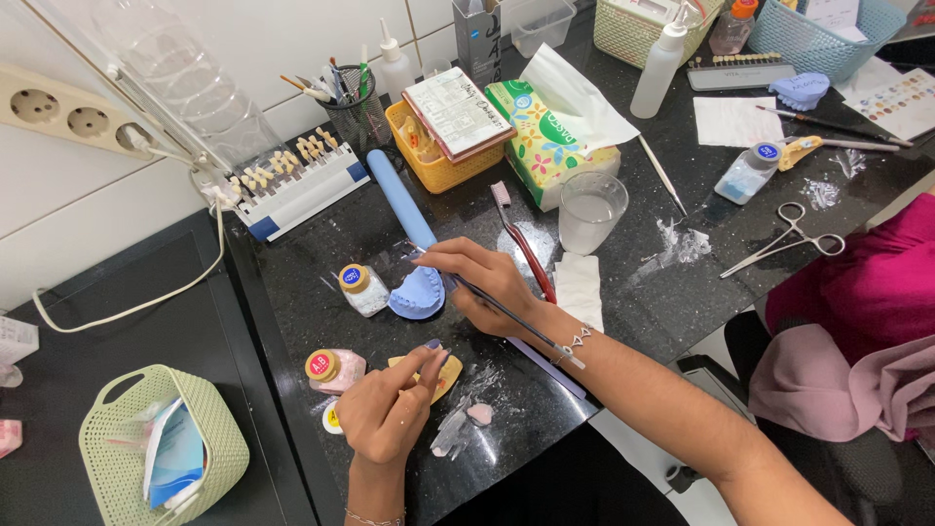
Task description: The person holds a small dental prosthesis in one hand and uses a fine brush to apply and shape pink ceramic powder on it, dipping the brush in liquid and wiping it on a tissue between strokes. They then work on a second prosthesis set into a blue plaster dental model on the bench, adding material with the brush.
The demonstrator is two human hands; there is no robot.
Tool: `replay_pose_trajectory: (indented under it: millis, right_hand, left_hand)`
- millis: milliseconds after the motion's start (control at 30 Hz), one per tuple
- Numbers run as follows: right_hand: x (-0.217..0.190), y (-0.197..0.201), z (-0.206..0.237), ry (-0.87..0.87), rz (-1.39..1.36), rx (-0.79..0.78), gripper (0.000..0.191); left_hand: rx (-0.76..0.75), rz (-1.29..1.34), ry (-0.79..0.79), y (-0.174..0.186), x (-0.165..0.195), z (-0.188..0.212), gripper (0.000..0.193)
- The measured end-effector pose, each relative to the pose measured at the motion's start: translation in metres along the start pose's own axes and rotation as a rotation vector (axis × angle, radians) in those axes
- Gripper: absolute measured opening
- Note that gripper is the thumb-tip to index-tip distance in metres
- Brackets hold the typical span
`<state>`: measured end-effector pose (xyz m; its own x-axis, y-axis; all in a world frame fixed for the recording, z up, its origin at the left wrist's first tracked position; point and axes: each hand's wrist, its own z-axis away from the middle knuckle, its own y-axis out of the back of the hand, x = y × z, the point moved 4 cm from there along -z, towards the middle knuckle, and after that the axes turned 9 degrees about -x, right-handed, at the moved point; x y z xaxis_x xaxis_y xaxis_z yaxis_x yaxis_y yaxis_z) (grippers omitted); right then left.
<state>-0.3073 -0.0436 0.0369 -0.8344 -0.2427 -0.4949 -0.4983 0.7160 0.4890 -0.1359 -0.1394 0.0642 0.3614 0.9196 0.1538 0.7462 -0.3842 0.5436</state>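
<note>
We're holding a thin dark-handled brush [511, 317] in the right hand [487, 282], fingers pinched shut on it near the tip end. Its long axis is running diag., tip up-left toward the blue half-round dental mould [419, 292], tail down-right over the wrist. Tip is sitting just beside the mould's upper right edge; can't tell if touching. Left hand [390, 409] is lying nearer us on the black speckled bench [321, 282], fingers closed on a small tan flat piece [446, 375], lower-left of the brush. Small jar w/ yellow cap [362, 289] is just left of the mould.
</note>
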Motion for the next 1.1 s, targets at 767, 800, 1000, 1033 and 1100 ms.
replay_pose_trajectory:
  millis: [767,800,1000,1033,1100]
  right_hand:
    - [-0.045,0.067,0.036,-0.525,-0.269,0.299,0.018]
    - [-0.048,0.085,0.034,-0.481,0.020,0.341,0.015]
    - [-0.022,0.156,0.033,-0.643,0.506,0.331,0.014]
    - [-0.018,0.159,0.030,-0.642,0.653,0.262,0.013]
    - [-0.014,0.155,0.020,-0.483,1.009,0.110,0.009]
  left_hand:
    - [0.697,1.408,1.073,-0.010,0.013,0.139,0.037]
    - [0.692,1.428,1.056,-0.013,0.012,0.145,0.037]
    - [0.776,1.586,0.953,-0.021,0.007,0.168,0.036]
    - [0.790,1.621,0.923,-0.021,0.006,0.169,0.036]
    - [0.800,1.648,0.914,-0.021,0.007,0.172,0.036]
